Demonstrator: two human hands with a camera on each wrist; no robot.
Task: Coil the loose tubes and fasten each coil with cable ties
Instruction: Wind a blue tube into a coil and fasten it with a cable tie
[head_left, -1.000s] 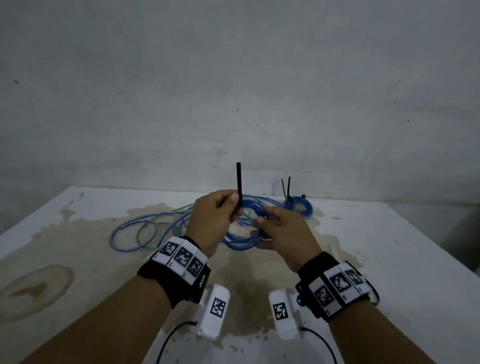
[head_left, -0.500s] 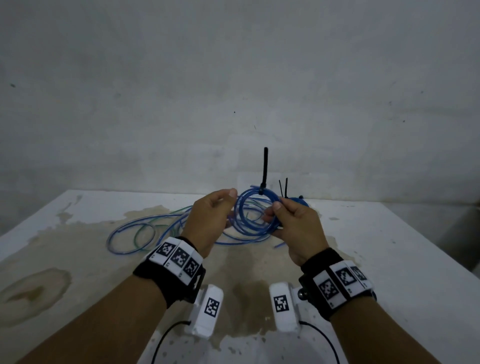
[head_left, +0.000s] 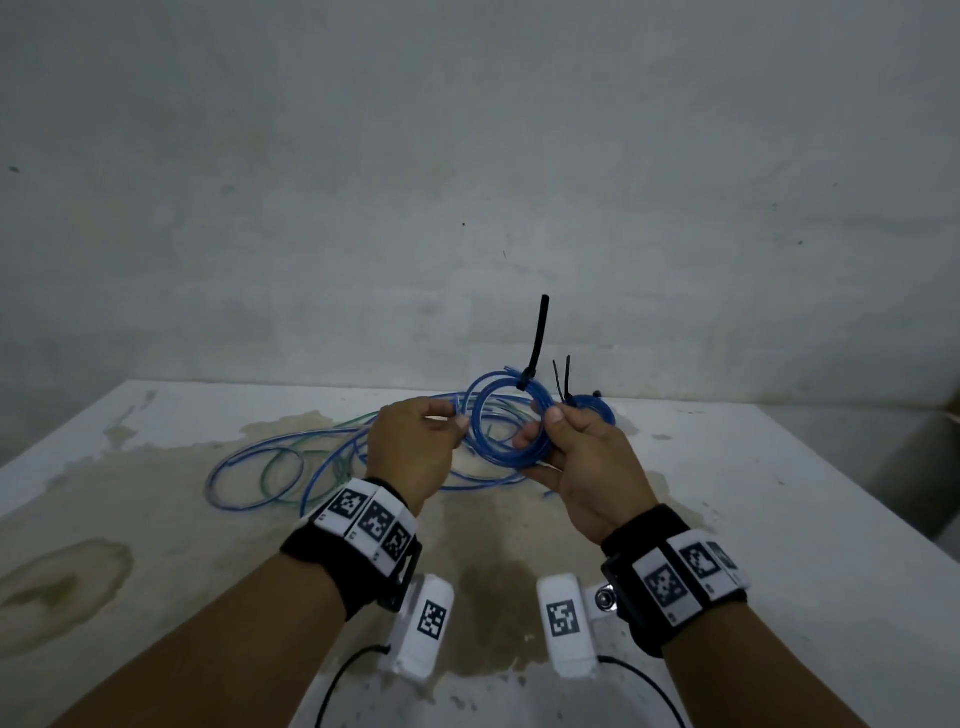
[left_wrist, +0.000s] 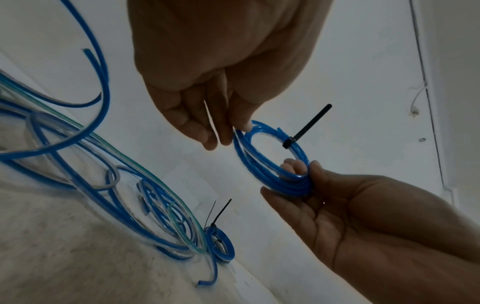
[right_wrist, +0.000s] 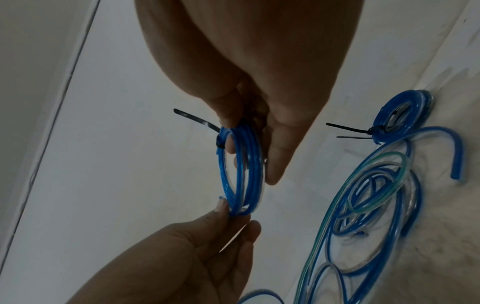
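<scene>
Both hands lifted the blue coil (head_left: 511, 423) higher; left hand (head_left: 410, 452) pinches its 9 o'clock side, right hand (head_left: 582, 457) grips 4 o'clock.

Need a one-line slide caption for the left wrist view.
Both hands, left and right, hold a blue tube coil bound by one black cable tie.

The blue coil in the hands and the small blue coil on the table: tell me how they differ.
The held coil is up in the air, gripped by the right hand and pinched by the left hand; the small coil lies on the table. The held coil looks wider and looser; the small coil is wound tight. The held coil shows one black tie tail; the small coil shows two. Both are blue tube, fastened with black cable ties.
</scene>
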